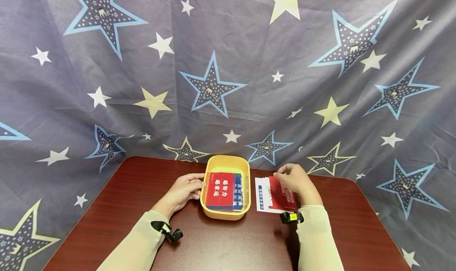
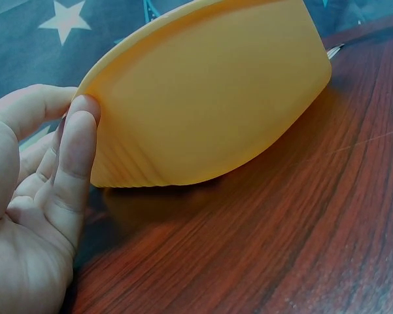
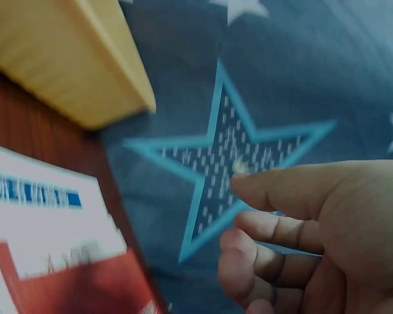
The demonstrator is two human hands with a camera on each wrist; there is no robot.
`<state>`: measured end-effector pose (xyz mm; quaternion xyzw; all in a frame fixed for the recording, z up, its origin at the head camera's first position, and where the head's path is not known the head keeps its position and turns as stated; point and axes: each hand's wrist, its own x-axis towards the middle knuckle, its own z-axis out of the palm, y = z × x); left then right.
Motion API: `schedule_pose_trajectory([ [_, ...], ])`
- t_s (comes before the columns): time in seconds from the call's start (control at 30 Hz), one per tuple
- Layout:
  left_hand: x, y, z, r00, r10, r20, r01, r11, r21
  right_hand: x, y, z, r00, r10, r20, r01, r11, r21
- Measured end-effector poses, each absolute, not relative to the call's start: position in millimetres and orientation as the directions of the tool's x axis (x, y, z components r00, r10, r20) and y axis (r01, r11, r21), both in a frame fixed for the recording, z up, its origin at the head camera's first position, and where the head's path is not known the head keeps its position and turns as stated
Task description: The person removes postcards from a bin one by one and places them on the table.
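Observation:
A yellow plastic basket [image 1: 227, 215] stands on the table. Inside lie a red booklet [image 1: 220, 190] with white characters and a blue one [image 1: 237, 198] partly beneath it. My left hand [image 1: 183, 192] pinches the basket's left rim; the left wrist view shows its fingertips at the edge of the yellow wall [image 2: 203, 104]. To the right of the basket, white booklets or cards [image 1: 262, 196] with a blue strip lie under a red one [image 1: 283, 196]. Over the red one's far edge is my right hand [image 1: 293, 178], fingers loosely curled, holding nothing in the right wrist view.
The dark red wooden table [image 1: 213, 247] ends at a grey star-patterned cloth [image 1: 256, 116] hanging behind it. Each sleeve carries a black wrist camera, one on the left [image 1: 167, 230] and one on the right [image 1: 292, 217].

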<state>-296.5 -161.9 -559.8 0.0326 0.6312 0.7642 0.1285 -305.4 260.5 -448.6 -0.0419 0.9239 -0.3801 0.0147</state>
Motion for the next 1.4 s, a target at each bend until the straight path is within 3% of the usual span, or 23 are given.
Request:
schedule_pose_trajectory([
  [0.4,-297,-161,-560,-0.967,0.226,-0.12,-0.16,-0.169,0.973,-299,192,-432,-0.973,-0.231,-0.013,-0.148,0.661,-0.736],
  [0.6,-297,-161,-561,-0.966,0.234,-0.112,-0.153,-0.164,0.975,-309,158,-421,-0.948,-0.317,-0.019,-0.214,0.683,-0.699],
  [0.8,-296,-161,-559,-0.965,0.237,-0.111,-0.152,-0.166,0.974,-322,123,-407,-0.928,-0.343,-0.147,-0.173,0.744,-0.646],
  [0.97,-296,-161,-558,-0.966,0.23,-0.115,-0.155,-0.165,0.974,-339,99,-418,-0.915,-0.325,-0.239,-0.12,0.786,-0.607],
  [1.13,-296,-161,-558,-0.966,0.235,-0.112,-0.152,-0.163,0.975,-350,83,-432,-0.898,-0.296,-0.324,-0.11,0.866,-0.488],
  [1.27,-295,-161,-557,-0.965,0.239,-0.108,-0.149,-0.162,0.975,-350,73,-437,-0.899,-0.271,-0.345,-0.147,0.927,-0.345],
  [1.4,-295,-160,-556,-0.965,0.239,-0.112,-0.155,-0.171,0.973,-345,66,-439,-0.905,-0.25,-0.345,-0.157,0.949,-0.275],
])
